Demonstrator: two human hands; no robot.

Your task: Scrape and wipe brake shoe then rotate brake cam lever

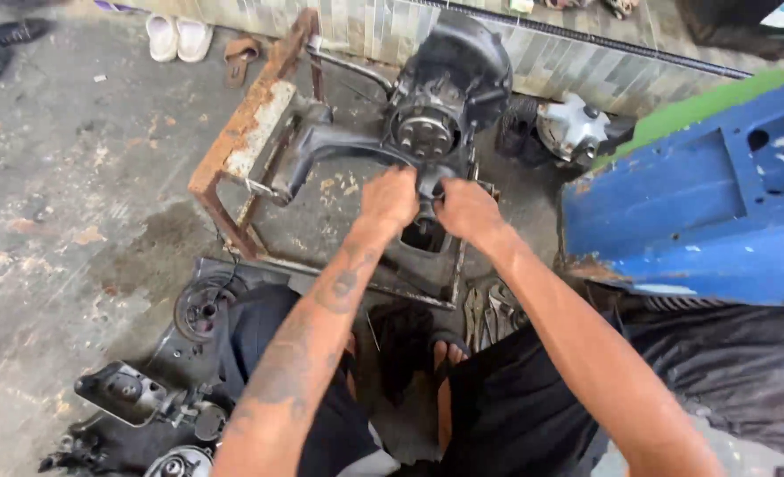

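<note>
Black engine casing sits just beyond both hands, left and right, clenched on its lower part.

A dark, greasy engine casing sits on a rusty metal frame stand, far of centre in the scene. Its round hub with a ring of bolts faces the viewer. A grey arm of the casing runs left, and its near end lies under both hands.
</note>
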